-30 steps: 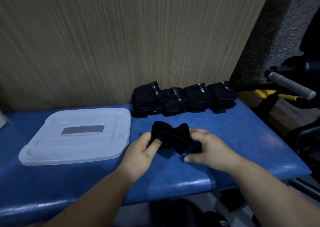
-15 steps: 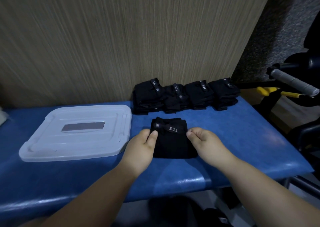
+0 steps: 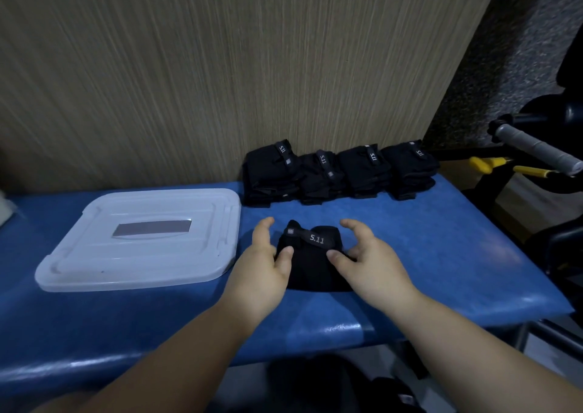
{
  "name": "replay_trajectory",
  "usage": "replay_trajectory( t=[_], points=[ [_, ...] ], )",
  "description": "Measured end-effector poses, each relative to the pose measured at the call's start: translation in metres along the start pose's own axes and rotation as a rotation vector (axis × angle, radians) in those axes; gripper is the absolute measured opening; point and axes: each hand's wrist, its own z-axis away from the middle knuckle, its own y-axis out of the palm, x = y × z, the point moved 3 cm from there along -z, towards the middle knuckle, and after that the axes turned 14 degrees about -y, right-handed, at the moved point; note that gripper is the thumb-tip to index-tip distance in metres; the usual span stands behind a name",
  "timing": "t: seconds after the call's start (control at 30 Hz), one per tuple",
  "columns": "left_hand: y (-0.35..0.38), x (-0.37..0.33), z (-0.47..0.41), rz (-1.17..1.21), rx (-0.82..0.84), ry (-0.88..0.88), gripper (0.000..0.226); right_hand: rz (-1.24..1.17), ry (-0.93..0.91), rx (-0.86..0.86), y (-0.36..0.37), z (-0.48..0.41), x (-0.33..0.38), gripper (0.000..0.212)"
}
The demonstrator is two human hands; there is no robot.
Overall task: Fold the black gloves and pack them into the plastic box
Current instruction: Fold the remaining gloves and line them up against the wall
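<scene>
The left hand [image 3: 268,264] and the right hand [image 3: 370,262] lie on either side of one folded glove [image 3: 310,262], palms turned inward toward it. Both hands are open-fingered: neither closes around the glove.

- Left hand: the left thumb [image 3: 285,252] rests on the glove's upper left edge. The left fingers [image 3: 264,228] extend forward, loosely curved, just beside the glove's left side and apart from it.
- Right hand: the right thumb [image 3: 336,255] rests on the glove's top face, near its right side. The right fingers [image 3: 356,226] arch forward, past the glove's far right corner. Whether they touch the fabric cannot be told.

The folded glove lies flat on the blue bench [image 3: 441,254], between the two hands and partly under their thumbs. Its near edge is close to the front rim of the bench. A black strap [image 3: 315,239] marked "5.11" crosses its far end at a slant.

The plastic box [image 3: 94,254], translucent white, sits on the bench to the left of the left hand, close to it but not touching. Its lid faces up and carries a grey label [image 3: 153,229] at its centre.

Four glove bundles [image 3: 340,172], each black and folded, stand side by side in a row at the back of the bench, against the wood-grain wall panel [image 3: 220,65]. They are beyond the hands and apart from the glove between them.

Off the bench to the right are a grey-wrapped bar [image 3: 536,152] and yellow parts [image 3: 492,164].
</scene>
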Motion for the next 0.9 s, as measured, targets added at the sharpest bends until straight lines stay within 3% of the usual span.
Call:
replay_trajectory(
  t=[0.1, 0.17, 0.27, 0.4, 0.57, 0.77, 0.9],
  points=[
    [-0.002, 0.0, 0.006, -0.107, -0.158, 0.138, 0.058, 0.139, -0.054, -0.01, -0.001, 0.003, 0.004, 0.057],
    [-0.002, -0.001, 0.01, -0.224, -0.252, 0.335, 0.049, 0.211, -0.084, -0.057, -0.001, 0.006, 0.008, 0.059],
    [0.006, -0.004, 0.016, -0.457, -0.137, 0.471, 0.052, 0.27, -0.223, -0.141, 0.0, 0.007, 0.007, 0.061],
    [0.016, 0.004, 0.017, -0.692, 0.041, 0.358, 0.061, 0.247, -0.452, 0.013, 0.009, 0.004, 0.007, 0.06],
    [0.01, 0.009, 0.016, -0.744, 0.114, 0.284, 0.065, 0.274, -0.352, 0.245, 0.015, 0.0, 0.001, 0.05],
    [-0.004, 0.013, 0.016, -0.775, 0.114, 0.22, 0.072, 0.389, -0.313, 0.249, 0.015, 0.002, 0.001, 0.065],
    [-0.013, 0.02, 0.012, -0.747, 0.117, 0.163, 0.072, 0.351, -0.32, 0.212, 0.011, 0.001, 0.004, 0.049]
  ],
)
